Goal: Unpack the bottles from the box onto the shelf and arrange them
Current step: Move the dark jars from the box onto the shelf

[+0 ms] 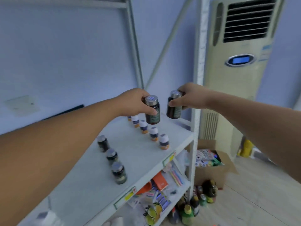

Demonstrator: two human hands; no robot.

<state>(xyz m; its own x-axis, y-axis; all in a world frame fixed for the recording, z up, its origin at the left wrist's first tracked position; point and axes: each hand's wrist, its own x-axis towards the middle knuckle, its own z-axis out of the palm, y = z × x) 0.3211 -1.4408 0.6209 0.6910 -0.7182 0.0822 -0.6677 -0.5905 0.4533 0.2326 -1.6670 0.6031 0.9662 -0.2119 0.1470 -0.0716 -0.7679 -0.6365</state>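
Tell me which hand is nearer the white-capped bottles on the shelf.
Left. The left hand, holding a dark bottle, is just above the far end of the white-capped bottles; the right hand, holding a second dark bottle, is farther to their right.

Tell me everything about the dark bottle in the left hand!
The dark bottle is round, brownish, glass or plastic, with a shiny silver cap and a greenish label. It is closed and slightly tilted. The left hand grips it near the top, over the far end of the white shelf, apart from the second bottle in the right hand.
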